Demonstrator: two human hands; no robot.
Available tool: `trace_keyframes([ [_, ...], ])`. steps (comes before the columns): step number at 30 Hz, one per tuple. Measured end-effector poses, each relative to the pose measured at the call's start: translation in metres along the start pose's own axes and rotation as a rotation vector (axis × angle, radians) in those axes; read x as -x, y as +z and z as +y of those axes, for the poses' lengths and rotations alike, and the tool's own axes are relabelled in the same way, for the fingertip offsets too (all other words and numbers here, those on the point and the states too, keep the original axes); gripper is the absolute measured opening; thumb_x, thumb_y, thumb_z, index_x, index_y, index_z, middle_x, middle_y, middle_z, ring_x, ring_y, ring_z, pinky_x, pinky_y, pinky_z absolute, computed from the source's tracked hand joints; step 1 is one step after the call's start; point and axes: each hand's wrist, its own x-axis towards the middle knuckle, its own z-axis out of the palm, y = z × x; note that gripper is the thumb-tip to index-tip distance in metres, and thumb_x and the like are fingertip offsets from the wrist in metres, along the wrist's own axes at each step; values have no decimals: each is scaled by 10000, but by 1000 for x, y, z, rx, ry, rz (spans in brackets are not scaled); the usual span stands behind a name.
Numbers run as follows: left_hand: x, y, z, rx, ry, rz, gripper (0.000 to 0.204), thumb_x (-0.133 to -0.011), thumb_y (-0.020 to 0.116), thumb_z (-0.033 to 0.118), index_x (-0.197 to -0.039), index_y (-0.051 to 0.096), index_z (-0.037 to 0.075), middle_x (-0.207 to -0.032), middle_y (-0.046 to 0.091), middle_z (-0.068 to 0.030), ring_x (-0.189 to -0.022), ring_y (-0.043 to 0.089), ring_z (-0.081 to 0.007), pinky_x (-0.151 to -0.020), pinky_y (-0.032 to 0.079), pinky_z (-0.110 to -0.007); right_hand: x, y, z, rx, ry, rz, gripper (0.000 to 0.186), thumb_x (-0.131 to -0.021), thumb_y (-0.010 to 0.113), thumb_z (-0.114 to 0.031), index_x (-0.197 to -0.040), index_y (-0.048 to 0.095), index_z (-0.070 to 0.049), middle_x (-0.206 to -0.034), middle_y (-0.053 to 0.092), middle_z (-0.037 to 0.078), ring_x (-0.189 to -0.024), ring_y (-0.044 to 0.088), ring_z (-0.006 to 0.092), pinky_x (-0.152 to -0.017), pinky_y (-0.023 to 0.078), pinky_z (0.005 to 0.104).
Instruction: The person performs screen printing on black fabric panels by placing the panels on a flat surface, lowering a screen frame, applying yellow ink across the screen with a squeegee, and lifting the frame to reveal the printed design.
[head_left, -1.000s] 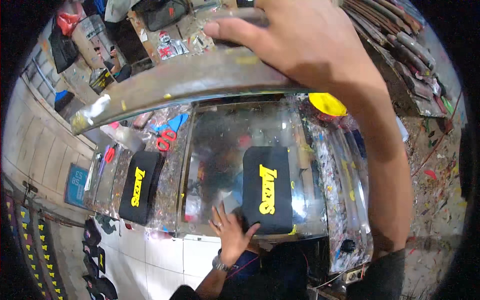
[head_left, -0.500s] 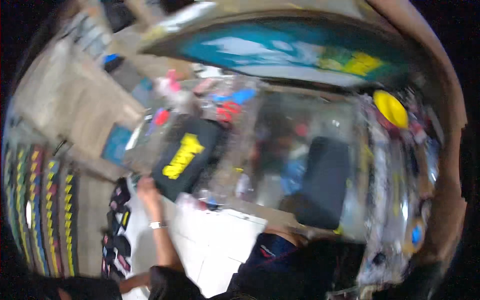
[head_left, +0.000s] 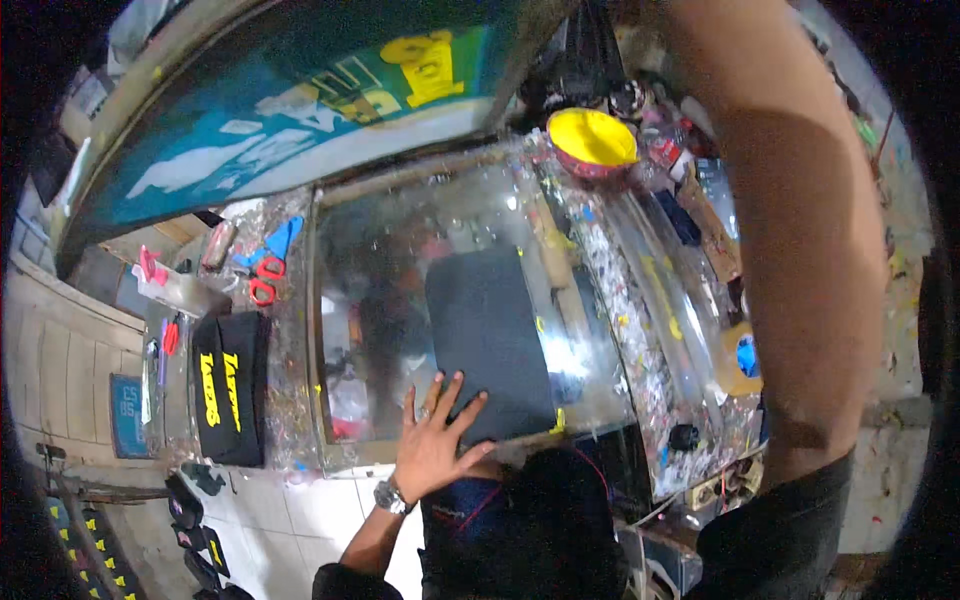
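Observation:
My left hand [head_left: 440, 437], with a watch on its wrist, lies flat with spread fingers at the lower left edge of a plain black fabric piece [head_left: 488, 335]. That piece rests on a glass tabletop [head_left: 385, 215]. My right forearm [head_left: 815, 250] rises along the right side; its hand is beyond the top edge. Over the far side of the glass stands a tilted screen-printing frame [head_left: 300, 125] with teal mesh and pale and yellow shapes. Left of the glass lie black pieces with yellow lettering [head_left: 232, 400], overlapping each other.
Red-handled scissors [head_left: 264, 280] lie beyond the lettered pieces, beside a white container [head_left: 180, 290]. A bowl of yellow ink [head_left: 592, 140] stands at the far right. A roll of tape [head_left: 743, 357] lies near my right arm. More lettered black pieces [head_left: 200, 540] lie at the lower left.
My view has turned to the right. My left hand has moved from beside the lettered black piece at the left to the plain black piece on the glass.

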Motion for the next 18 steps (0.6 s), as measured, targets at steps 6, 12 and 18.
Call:
trace_keyframes([
  [6, 0, -3, 0, -16, 9, 25, 673, -899, 509, 659, -1457, 485, 284, -1603, 280, -122, -1506, 177, -318, -1182, 63, -611, -25, 1, 6, 56, 34, 25, 668, -864, 599, -560, -1193, 662, 18, -1317, 577, 275, -1245, 553, 389, -1054, 412, 421],
  [12, 4, 2, 0, 8, 11, 56, 695, -895, 524, 653, -1477, 455, 279, -1603, 278, -128, -1503, 184, -325, -1180, 82, -617, 9, -3, -35, 143, 208, -35, 640, -902, 522, -581, -912, 706, 32, -973, 673, 249, -923, 664, 326, -853, 517, 406],
  [18, 19, -95, 29, 766, 13, 683, 759, -914, 661, 382, -1506, 307, 63, -1490, 373, -254, -1370, 407, -357, -1092, 356, -542, 104, 51, -47, 254, 60, 246, 451, -843, 659, -536, -767, 657, -91, -673, 615, 106, -652, 634, 284, -740, 498, 430],
])
